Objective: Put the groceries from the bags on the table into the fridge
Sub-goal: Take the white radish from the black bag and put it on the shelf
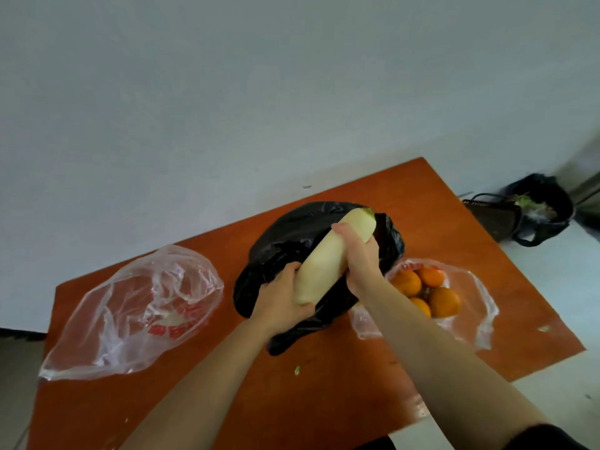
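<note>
A long white radish (328,258) lies slanted above the black plastic bag (292,235) in the middle of the orange table (324,401). My left hand (282,300) grips its lower end and also touches the bag's edge. My right hand (360,254) wraps around its upper half. The radish's top end with a bit of green sits at the bag's mouth. To the right, several oranges (422,290) lie in a clear plastic bag (480,306). The fridge is not in view.
A crumpled clear bag (136,306) with red print lies on the table's left side. Beyond the table's far right corner, a black bin with a bag (542,206) and a dark basket (493,216) stand on the floor. A pale wall runs behind.
</note>
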Demonstrator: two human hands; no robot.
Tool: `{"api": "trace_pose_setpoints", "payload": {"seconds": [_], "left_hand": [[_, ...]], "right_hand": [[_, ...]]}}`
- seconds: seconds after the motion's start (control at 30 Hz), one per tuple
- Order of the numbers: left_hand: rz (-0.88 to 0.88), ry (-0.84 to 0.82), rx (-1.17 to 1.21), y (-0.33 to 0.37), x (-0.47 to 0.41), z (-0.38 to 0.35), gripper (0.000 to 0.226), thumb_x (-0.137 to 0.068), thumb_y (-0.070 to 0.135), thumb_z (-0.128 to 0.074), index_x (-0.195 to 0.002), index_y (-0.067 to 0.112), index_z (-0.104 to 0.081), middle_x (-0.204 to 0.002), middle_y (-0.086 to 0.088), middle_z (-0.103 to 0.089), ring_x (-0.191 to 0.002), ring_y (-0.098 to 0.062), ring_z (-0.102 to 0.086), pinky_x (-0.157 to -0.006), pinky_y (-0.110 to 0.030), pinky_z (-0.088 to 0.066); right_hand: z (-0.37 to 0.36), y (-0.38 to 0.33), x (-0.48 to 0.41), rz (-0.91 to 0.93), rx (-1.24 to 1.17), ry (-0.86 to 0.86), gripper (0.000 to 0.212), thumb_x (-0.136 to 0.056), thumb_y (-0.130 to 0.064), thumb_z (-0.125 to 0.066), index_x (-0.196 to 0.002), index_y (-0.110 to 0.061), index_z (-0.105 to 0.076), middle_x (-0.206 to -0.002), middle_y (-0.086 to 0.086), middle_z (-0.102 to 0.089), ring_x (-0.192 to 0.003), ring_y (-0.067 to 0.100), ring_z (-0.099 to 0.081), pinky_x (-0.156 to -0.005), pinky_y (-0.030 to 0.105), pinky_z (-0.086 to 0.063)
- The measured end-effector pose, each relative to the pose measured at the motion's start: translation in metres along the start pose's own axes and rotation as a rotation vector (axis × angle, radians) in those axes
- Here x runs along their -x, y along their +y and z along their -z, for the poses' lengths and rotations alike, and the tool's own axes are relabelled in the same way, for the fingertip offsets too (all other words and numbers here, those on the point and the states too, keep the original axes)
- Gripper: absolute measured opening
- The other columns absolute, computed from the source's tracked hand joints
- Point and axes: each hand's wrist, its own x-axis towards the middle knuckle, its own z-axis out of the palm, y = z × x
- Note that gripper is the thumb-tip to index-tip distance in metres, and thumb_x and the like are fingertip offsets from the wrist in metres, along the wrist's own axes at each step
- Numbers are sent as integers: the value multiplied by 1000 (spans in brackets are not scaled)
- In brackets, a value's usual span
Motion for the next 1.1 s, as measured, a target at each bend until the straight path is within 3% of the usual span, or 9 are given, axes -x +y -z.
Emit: {"api": "trace_pose_setpoints", "payload": {"seconds": [0.2,0.33,0.43,0.57,0.7,0.8,0.9,1.03,1.1], "left_hand": [[-170,199,3,39,2,9,83,-83,72,-52,-150,33,-23,-148,9,-42,-131,-15,-46,-102,-46,-47],[-321,304,54,85,7,26,85,-89,64,-55,-156,29,-15,-158,6,-30,-143,-15,-33,-113,-43,-37],[-438,350,79,125,18,36,91,-85,64,-61,-155,31,-13,-157,2,-30,-141,-19,-34,-110,-45,-39],[-697,425,84,163,44,32,82,-88,46,-67,-152,25,-21,-147,-4,-41,-131,-24,-44,-102,-48,-44],[-945,444,144,205,81,2,81,-84,36,-73,-151,21,-31,-146,-6,-44,-133,-27,-43,-109,-50,-37],[-1121,445,111,250,118,-25,79,-83,26,-73,-151,18,-33,-143,-9,-46,-131,-29,-41,-110,-46,-30],[-1320,434,73,305,169,-53,67,-88,29,-59,-149,20,-32,-141,-13,-48,-129,-34,-44,-108,-52,-31],[-1547,423,66,375,254,-103,66,-85,27,-58,-147,26,-33,-138,-15,-50,-124,-36,-44,-105,-56,-32],[-1639,415,100,401,299,-137,66,-84,26,-56,-147,27,-35,-139,-15,-49,-125,-34,-42,-104,-55,-31]], "right_hand": [[11,-68,51,406,9,-66,47,-72,-27,-83,-114,-22,-62,-105,2,-70,-96,19,-69,-76,35,-57],[26,-113,87,593,-101,-31,55,-63,-32,-87,-111,-20,-64,-105,3,-73,-96,20,-71,-81,37,-59],[45,-132,119,680,-213,8,68,-56,-35,-88,-116,-12,-65,-108,11,-72,-99,27,-70,-84,45,-58],[86,-139,177,767,-334,93,79,-58,-32,-86,-125,0,-60,-109,17,-68,-99,31,-67,-82,45,-56],[141,-124,246,893,-348,360,59,-61,-41,-83,-113,-17,-67,-111,12,-71,-108,32,-67,-92,53,-56],[190,-111,307,998,-318,591,66,-71,-41,-80,-129,-21,-56,-119,2,-68,-107,18,-67,-82,39,-60],[250,-96,376,1095,-260,826,60,-90,-32,-71,-140,-23,-40,-127,-1,-56,-116,21,-61,-73,33,-62],[332,-68,472,1165,-178,1099,88,-84,-44,-62,-156,-31,-14,-146,5,-34,-123,28,-51,-87,50,-60],[375,-50,518,1170,-102,1239,86,-82,-51,-61,-154,-38,-16,-148,3,-31,-128,29,-47,-94,55,-56]]}}
